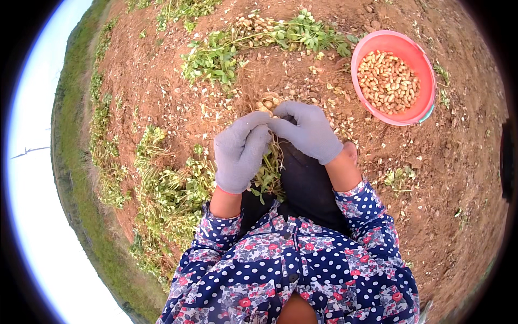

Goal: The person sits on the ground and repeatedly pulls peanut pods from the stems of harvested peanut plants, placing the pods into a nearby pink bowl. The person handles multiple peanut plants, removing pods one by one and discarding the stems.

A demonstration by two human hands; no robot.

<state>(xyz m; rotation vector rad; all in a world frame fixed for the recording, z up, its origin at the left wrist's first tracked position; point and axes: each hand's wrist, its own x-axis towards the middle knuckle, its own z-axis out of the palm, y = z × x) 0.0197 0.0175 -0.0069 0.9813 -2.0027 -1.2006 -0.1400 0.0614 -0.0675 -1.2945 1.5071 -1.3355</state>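
I've got left hand (240,154) gripping the plant (268,175), right hand (307,132) pinching at its peanuts (267,103); looks like picking, next probably needs a clean pull, then bucket (403,45).

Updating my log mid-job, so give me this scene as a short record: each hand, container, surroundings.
Left hand: in a grey fabric glove, closed on a green, leafy peanut plant
Right hand: in a matching glove, fingertips close to the left's, beside tan, oval peanut pods; its exact grip is unclear
Container: round pink bucket, ahead to the right, partly filled with similar pods
Surroundings: reddish-brown soil; green uprooted plants at left
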